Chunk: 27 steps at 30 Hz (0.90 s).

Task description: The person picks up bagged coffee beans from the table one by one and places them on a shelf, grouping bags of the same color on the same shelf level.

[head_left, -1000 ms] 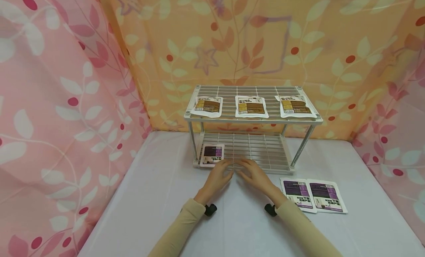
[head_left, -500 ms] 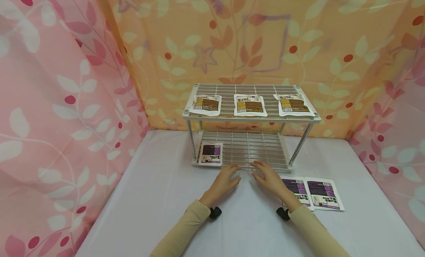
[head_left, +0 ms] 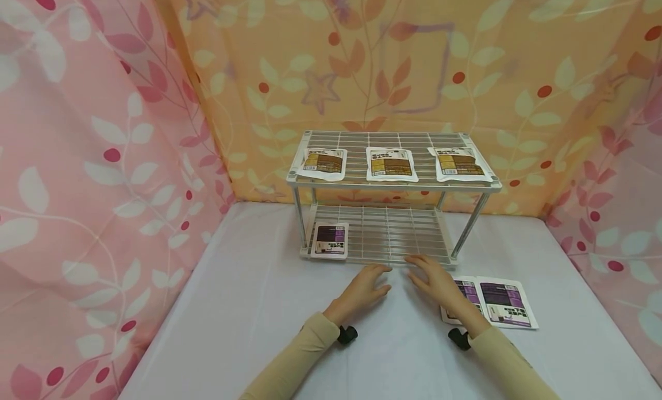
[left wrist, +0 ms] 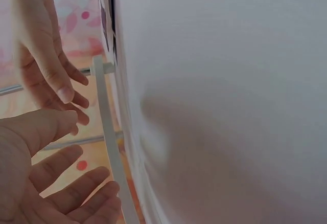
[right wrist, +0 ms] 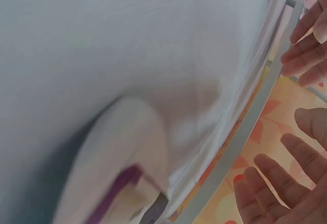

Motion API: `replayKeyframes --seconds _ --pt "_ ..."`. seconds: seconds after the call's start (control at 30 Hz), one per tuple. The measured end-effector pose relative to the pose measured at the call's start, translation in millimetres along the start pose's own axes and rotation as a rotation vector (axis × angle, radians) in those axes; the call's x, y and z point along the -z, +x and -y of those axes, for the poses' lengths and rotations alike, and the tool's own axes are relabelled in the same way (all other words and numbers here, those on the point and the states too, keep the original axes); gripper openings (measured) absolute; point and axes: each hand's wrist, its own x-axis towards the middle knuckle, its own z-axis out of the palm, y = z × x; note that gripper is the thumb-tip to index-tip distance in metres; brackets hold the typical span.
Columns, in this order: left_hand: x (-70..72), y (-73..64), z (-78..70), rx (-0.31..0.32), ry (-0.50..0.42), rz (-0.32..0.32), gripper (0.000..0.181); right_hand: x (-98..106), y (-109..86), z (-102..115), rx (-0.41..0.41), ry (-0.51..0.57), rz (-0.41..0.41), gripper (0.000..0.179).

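My left hand hovers in front of the rack's lower shelf, holding nothing, its fingers loosely spread. Facing it, my right hand is also bare, fingers relaxed, between the shelf's front edge and the packets on the table. In the left wrist view both hands show with gaps between the fingers. Two purple-and-white flat packets lie at the right: the nearer one is partly hidden under my right forearm, and the other packet overlaps its edge. Another purple packet lies on the left of the lower shelf.
On the rack's upper shelf lie three brown-and-yellow packets: a left packet, a middle packet and a right packet. A white cloth covers the table. Patterned curtains stand behind and at both sides.
Both hands have drawn back from the shelf edge and shifted right, the right hand farther, so the gap between them has widened. The packets stay where they were.
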Motion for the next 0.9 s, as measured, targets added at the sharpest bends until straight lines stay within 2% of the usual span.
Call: replayKeyframes --seconds 0.33,0.73,0.9 --pt "-8.7 8.5 -13.7 0.003 -0.044 0.065 0.041 15 -13.2 -7 -0.034 -0.019 -0.003 0.04" --pt "-22.4 16.5 -35.3 -0.015 -0.039 0.167 0.045 36 -28.2 -15 -0.087 -0.018 0.067 0.039" --pt "-30.2 20.6 -41.7 -0.047 -0.044 0.179 0.045 48 -33.9 -21 -0.131 -0.031 0.081 0.037"
